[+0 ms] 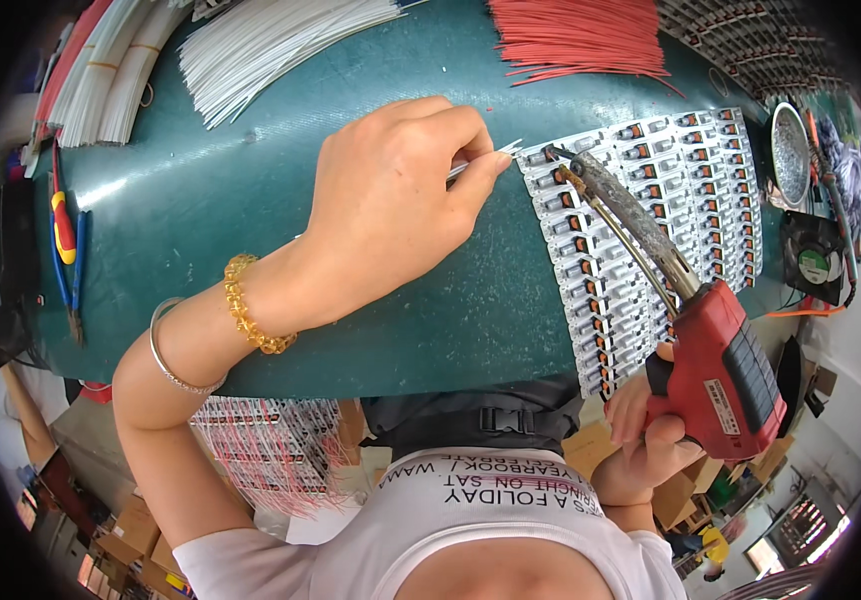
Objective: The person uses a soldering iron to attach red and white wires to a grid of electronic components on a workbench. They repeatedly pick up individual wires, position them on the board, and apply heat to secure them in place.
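Observation:
My left hand (395,200) is closed in a pinch around thin white wires (513,147), whose ends reach toward the upper left corner of a panel of small parts (590,290). Each part on this panel is pale, with a dark and orange piece. My right hand (655,440) grips the handle of a red soldering gun (725,375) near the table's front edge. The gun's long metal barrel slants over the panel. Its tip is at the upper left parts, close to the wire ends; whether they touch I cannot tell.
Bundles of white wires (270,50) and red wires (580,40) lie along the green table's (430,340) far side. Blue-handled pliers (77,265) lie at left. A metal bowl (790,155) and a small fan (812,257) stand at right. A panel with pink wires (270,440) shows below the table edge.

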The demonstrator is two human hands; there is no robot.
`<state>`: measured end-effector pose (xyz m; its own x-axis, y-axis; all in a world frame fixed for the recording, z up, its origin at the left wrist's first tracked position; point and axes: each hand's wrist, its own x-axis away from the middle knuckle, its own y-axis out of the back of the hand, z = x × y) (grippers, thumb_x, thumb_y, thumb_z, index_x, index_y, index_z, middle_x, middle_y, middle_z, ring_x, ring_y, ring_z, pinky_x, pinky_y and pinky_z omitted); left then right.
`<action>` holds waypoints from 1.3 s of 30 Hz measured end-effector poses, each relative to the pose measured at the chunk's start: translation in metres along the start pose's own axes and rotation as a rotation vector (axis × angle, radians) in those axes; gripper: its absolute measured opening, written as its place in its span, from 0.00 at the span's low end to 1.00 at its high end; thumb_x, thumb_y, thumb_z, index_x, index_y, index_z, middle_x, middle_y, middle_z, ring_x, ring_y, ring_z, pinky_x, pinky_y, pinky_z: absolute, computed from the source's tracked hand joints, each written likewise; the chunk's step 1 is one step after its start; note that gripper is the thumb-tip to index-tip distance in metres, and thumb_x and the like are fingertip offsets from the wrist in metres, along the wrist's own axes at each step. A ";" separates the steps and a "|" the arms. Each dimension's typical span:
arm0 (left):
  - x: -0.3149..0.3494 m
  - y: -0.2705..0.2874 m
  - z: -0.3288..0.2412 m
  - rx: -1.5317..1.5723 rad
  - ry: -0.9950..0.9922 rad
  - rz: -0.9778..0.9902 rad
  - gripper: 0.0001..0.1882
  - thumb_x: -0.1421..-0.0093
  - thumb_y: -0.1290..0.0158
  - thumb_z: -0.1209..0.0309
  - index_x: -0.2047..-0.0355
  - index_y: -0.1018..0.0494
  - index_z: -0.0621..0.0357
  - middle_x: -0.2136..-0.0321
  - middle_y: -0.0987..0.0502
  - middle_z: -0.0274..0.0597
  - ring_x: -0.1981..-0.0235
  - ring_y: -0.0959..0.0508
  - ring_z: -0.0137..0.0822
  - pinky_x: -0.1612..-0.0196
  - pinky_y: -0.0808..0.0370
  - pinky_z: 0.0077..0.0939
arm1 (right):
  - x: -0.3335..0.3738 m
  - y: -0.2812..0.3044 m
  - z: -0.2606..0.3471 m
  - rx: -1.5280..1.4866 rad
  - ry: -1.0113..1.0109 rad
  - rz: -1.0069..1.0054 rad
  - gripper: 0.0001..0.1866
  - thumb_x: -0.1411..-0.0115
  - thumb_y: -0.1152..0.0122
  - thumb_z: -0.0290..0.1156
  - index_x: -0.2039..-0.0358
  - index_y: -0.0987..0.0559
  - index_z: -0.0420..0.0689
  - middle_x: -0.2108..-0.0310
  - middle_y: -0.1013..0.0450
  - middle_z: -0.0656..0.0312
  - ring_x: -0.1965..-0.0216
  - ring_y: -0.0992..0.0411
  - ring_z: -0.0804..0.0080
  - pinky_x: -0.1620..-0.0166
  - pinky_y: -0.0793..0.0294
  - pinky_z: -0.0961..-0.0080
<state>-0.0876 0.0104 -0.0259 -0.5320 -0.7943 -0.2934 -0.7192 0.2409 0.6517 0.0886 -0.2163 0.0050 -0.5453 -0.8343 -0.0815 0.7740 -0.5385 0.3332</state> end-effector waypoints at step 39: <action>0.004 0.002 -0.009 0.017 0.001 0.091 0.07 0.49 0.41 0.72 0.80 0.26 0.59 0.82 0.27 0.33 0.77 0.32 0.30 0.61 0.41 0.25 | 0.008 0.001 0.013 -0.050 -0.165 0.021 0.44 0.49 0.41 0.60 0.51 0.36 0.27 0.91 0.39 0.68 0.91 0.41 0.79 0.84 0.42 0.82</action>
<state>-0.0871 0.0032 -0.0197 -0.5953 -0.7692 -0.2324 -0.6753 0.3222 0.6634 0.0807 -0.2219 0.0165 -0.5709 -0.8169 0.0822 0.7987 -0.5294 0.2861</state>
